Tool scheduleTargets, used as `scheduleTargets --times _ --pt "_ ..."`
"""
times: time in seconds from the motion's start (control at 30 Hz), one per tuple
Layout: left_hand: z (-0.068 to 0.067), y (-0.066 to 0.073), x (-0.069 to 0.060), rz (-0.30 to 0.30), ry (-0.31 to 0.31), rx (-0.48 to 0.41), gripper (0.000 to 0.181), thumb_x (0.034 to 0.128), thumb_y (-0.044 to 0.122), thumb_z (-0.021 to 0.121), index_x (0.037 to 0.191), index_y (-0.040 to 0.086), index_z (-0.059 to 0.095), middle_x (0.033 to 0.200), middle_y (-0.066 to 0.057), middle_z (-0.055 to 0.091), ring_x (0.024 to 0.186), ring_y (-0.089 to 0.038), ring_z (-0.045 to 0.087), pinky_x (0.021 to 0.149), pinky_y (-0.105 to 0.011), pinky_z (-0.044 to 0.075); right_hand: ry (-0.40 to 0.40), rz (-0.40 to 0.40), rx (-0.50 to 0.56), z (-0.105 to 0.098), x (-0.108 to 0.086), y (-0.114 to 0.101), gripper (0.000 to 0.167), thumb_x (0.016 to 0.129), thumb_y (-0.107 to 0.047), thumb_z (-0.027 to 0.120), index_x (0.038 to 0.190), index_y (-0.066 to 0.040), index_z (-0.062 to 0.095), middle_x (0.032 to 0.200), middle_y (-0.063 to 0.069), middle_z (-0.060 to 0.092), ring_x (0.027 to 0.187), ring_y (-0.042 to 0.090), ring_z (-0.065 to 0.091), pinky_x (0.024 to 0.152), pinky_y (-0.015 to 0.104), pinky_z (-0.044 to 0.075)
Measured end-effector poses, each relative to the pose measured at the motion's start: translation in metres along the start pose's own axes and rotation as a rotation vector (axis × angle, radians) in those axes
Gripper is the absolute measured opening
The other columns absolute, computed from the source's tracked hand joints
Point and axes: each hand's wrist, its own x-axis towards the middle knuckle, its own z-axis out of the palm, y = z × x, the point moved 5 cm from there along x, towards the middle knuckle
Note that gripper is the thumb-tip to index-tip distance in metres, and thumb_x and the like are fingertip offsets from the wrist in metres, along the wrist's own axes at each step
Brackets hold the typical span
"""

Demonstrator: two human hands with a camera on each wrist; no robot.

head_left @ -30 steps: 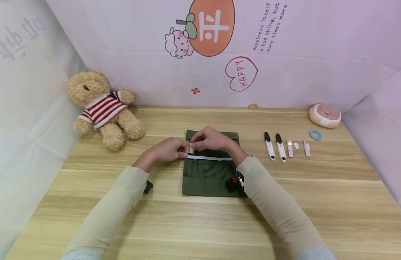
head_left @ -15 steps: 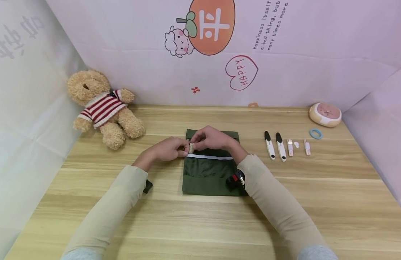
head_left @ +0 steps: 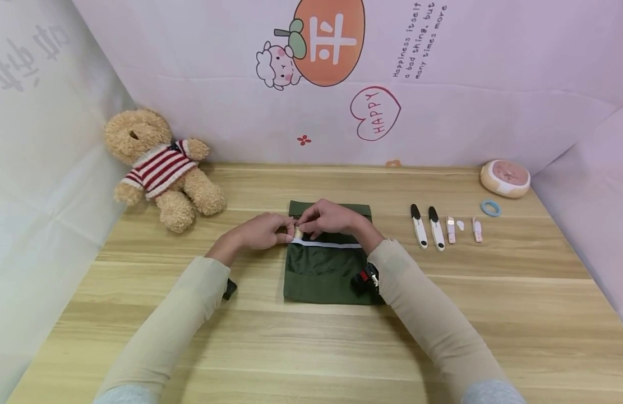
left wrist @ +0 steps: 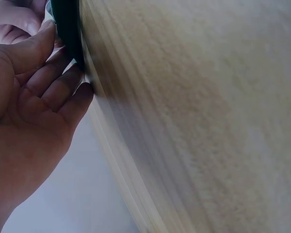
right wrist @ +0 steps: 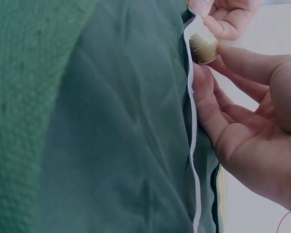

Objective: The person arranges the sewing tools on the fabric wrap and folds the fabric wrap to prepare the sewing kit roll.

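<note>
A dark green cloth organizer [head_left: 318, 286] with a white elastic band [head_left: 331, 245] across it lies flat on the table. At its left end, a cream thread spool [right wrist: 203, 46] is partly tucked behind the band. My right hand [head_left: 331, 217] pinches the spool between thumb and fingers, with other fingers at the band's edge. My left hand [head_left: 263, 231] pinches the left edge of the cloth and band beside the spool. In the left wrist view, a corner of green cloth [left wrist: 68, 29] shows at the left fingertips; the spool is hidden there.
To the right lie two white tools [head_left: 427, 227] with black ends, two small pink-and-white items [head_left: 464, 230], a tiny white piece [head_left: 460, 225] and a blue ring [head_left: 490, 209]. A rounded beige object [head_left: 505, 179] stands behind. A teddy bear [head_left: 165, 168] leans at back left.
The spool has slid a little further down behind the white band, and less of it shows. My right hand has shifted slightly toward me; my left hand stays in place.
</note>
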Motion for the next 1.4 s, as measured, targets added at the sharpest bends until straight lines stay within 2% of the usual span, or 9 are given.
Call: scheduleTargets --times 0.2,0.3,0.33,0.47,0.6,0.87,1.13,1.23,1.4 --pt "0.001 -0.001 -0.001 -0.014 -0.003 -0.006 0.011 0.1028 0.013 0.061 0.092 0.013 0.06 0.092 -0.002 0.058 0.079 -0.018 0.05 0.079 -0.036 0.04 -0.014 -0.001 -0.054 0.001 0.002 -0.001 0.026 0.104 -0.006 0.056 0.122 0.007 0.07 0.126 0.019 0.065 0.1 0.025 0.066 0.08 0.036 0.059" --pt "0.002 -0.001 -0.001 -0.019 -0.005 -0.004 0.011 0.103 0.013 0.061 0.092 0.013 0.06 0.091 -0.001 0.057 0.078 -0.017 0.049 0.079 -0.036 0.04 -0.022 -0.006 -0.075 0.002 0.002 -0.001 0.026 0.104 -0.006 0.056 0.121 0.006 0.071 0.126 0.019 0.066 0.098 0.024 0.066 0.08 0.035 0.059" --pt "0.002 -0.001 -0.001 -0.017 -0.004 -0.003 0.012 0.1032 0.013 0.061 0.092 0.014 0.059 0.095 -0.001 0.059 0.083 -0.016 0.052 0.08 -0.036 0.04 -0.025 -0.008 -0.084 0.002 0.002 -0.001 0.025 0.104 -0.006 0.056 0.121 0.006 0.071 0.126 0.018 0.066 0.098 0.023 0.066 0.08 0.035 0.059" --pt "0.001 0.001 -0.001 -0.017 -0.009 0.009 0.012 0.1039 0.013 0.059 0.092 0.013 0.058 0.1 -0.004 0.06 0.084 -0.019 0.052 0.082 -0.037 0.039 -0.028 -0.015 -0.133 0.002 0.002 -0.004 0.025 0.104 -0.006 0.056 0.12 0.004 0.072 0.126 0.017 0.066 0.098 0.023 0.064 0.08 0.034 0.058" --pt "0.001 0.001 -0.001 -0.014 -0.015 0.023 0.013 0.1045 0.013 0.058 0.092 0.014 0.057 0.091 -0.002 0.056 0.075 -0.017 0.047 0.079 -0.036 0.039 -0.03 -0.024 -0.177 0.002 0.002 -0.008 0.025 0.104 -0.006 0.056 0.121 0.004 0.072 0.128 0.018 0.066 0.102 0.024 0.064 0.079 0.034 0.058" --pt "0.002 -0.001 0.0 -0.004 -0.016 0.033 0.014 0.1051 0.012 0.057 0.091 0.014 0.055 0.084 -0.001 0.051 0.071 -0.017 0.044 0.076 -0.036 0.039 -0.02 0.02 -0.18 0.002 0.004 -0.005 0.025 0.104 -0.008 0.058 0.121 0.003 0.072 0.127 0.016 0.066 0.099 0.023 0.064 0.079 0.033 0.058" --pt "0.003 0.001 -0.001 -0.003 -0.021 0.05 0.014 0.1066 0.012 0.053 0.093 0.013 0.052 0.082 0.0 0.047 0.068 -0.015 0.04 0.074 -0.034 0.037 -0.028 0.007 -0.14 0.002 0.002 -0.006 0.026 0.103 -0.007 0.058 0.122 0.004 0.071 0.134 0.018 0.064 0.104 0.024 0.065 0.082 0.034 0.057" --pt "0.003 0.002 -0.002 -0.004 -0.018 0.033 0.014 0.1074 0.011 0.05 0.094 0.012 0.05 0.081 0.0 0.045 0.068 -0.015 0.039 0.073 -0.034 0.036 -0.022 0.008 -0.147 0.003 0.001 -0.008 0.027 0.104 -0.007 0.056 0.123 0.004 0.071 0.13 0.018 0.065 0.101 0.023 0.064 0.082 0.034 0.057" --pt "0.003 0.002 -0.003 -0.005 -0.014 0.006 0.013 0.1069 0.011 0.052 0.094 0.011 0.052 0.086 -0.001 0.049 0.073 -0.016 0.043 0.076 -0.035 0.037 -0.011 0.019 -0.171 0.004 0.0 -0.011 0.024 0.104 -0.008 0.055 0.117 0.002 0.073 0.111 0.014 0.067 0.09 0.021 0.061 0.08 0.034 0.057"
